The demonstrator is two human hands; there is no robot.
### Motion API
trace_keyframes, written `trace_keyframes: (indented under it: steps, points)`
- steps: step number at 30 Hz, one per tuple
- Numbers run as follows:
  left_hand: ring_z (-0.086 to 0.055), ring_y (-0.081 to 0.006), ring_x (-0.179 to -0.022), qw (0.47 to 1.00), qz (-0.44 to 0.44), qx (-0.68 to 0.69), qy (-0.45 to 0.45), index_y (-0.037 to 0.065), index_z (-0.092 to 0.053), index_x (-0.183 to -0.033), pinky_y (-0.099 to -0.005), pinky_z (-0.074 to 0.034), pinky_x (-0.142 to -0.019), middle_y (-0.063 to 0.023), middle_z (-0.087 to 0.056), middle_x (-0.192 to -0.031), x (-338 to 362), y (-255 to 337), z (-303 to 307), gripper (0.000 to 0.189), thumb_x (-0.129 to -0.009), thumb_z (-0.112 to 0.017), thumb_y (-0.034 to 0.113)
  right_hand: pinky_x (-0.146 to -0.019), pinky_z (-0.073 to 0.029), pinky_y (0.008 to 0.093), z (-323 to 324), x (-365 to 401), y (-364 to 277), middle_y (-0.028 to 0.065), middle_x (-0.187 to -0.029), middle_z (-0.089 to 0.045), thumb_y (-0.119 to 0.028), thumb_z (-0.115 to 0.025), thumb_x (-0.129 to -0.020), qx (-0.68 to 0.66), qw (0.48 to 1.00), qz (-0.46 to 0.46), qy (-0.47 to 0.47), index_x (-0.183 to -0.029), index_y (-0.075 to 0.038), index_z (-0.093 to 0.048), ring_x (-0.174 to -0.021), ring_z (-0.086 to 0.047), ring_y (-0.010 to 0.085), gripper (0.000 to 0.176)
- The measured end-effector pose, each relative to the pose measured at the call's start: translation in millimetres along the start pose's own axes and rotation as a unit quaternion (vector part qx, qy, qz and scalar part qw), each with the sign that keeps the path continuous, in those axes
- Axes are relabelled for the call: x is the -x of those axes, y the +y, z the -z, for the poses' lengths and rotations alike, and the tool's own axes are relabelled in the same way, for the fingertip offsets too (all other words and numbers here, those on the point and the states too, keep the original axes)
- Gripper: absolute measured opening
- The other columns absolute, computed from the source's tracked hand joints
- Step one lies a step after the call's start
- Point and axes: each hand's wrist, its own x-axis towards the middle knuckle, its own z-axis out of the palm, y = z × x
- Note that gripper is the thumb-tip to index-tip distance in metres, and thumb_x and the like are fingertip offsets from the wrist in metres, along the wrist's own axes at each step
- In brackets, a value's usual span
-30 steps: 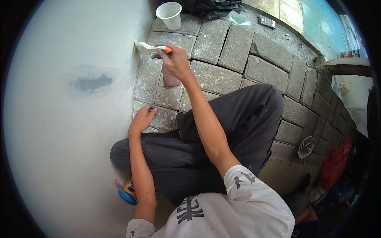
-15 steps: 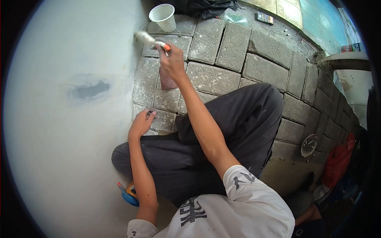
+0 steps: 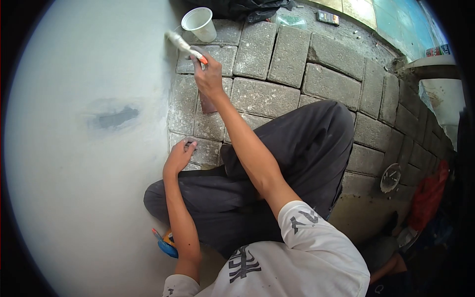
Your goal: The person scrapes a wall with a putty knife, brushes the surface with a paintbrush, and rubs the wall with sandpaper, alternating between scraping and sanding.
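Holding the brush, the right hand has its fingers closed round the orange-tipped handle; the pale, coated head lies just left of the landmark, one white plastic cup, at the foot of the wall, contact uncertain. Left hand: fingers loosely curled, near the wall's foot, well nearer the person than the cup; whether it grips anything cannot be told. Wall: pale, smooth, bearing one darker grey patch, left of the cup and nearer the person. Floor: grey paving blocks, spotted with white, beneath the cup. One reddish-brown flat piece, partly hidden by the right hand, nearer the person than the cup. One black plastic bag, just beyond and right of the cup. One clear plastic item, right of the cup, with one small dark packet farther right. One round clear dish holding small white pieces, well apart from the cup, to its right and nearer the person; beyond the dish on that side, one red cloth-like item. One blue item with an orange-tipped stem, by the left forearm, well apart from the cup.
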Motion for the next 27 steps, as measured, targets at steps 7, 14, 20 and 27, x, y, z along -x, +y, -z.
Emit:
trace_keyframes:
  steps: [7, 14, 20, 27]
  points:
    - [-0.061, -0.0163, -0.079, 1.000, 0.018, 0.000, -0.010, -0.003, -0.065, -0.110, -0.0310, -0.049, -0.077, -0.0097, -0.069, -0.090, -3.2, 1.5, 1.3, 0.034, -0.101, -0.056, 0.028, -0.067, -0.049, 0.0294, 22.2, 5.9, -7.7, 0.0112, -0.088, -0.074, -0.013, -0.067, -0.093, 0.001, 0.990, 0.004, -0.139, -0.118, -0.002, -0.069, -0.071, -0.063, 0.0149, 0.028]
    - [-0.069, -0.0250, -0.086, 1.000, 0.012, 0.005, 0.017, -0.003, -0.064, -0.113, -0.0355, -0.052, -0.081, -0.0171, -0.072, -0.094, -1.5, -11.4, 3.0, 0.036, -0.100, -0.057, 0.030, -0.059, -0.044, 0.0318, 11.9, 3.9, 12.0, 0.0093, -0.079, -0.071, -0.017, -0.067, -0.094, 0.034, 0.998, -0.044, -0.037, -0.107, 0.003, -0.071, -0.066, -0.055, 0.0125, 0.024]
    - [-0.067, -0.0379, -0.092, 0.999, -0.032, -0.014, 0.020, -0.002, -0.065, -0.110, -0.0439, -0.051, -0.083, -0.0236, -0.069, -0.097, -10.2, -26.7, -4.8, 0.042, -0.098, -0.056, 0.037, -0.068, -0.047, 0.0315, 39.6, -2.6, -8.5, 0.0101, -0.083, -0.073, -0.027, -0.066, -0.096, 0.134, 0.969, -0.148, -0.143, -0.102, 0.005, -0.072, -0.073, -0.062, 0.0140, 0.032]
    - [-0.065, -0.0362, -0.090, 0.999, 0.000, -0.019, 0.026, -0.002, -0.065, -0.108, -0.0431, -0.050, -0.080, -0.0217, -0.069, -0.095, 1.2, -9.2, 3.8, 0.042, -0.098, -0.056, 0.038, -0.074, -0.048, 0.0278, 7.0, 14.5, 5.1, 0.0085, -0.089, -0.073, -0.023, -0.064, -0.098, 0.024, 0.992, -0.118, -0.037, -0.106, 0.006, -0.071, -0.079, -0.063, 0.0141, 0.031]
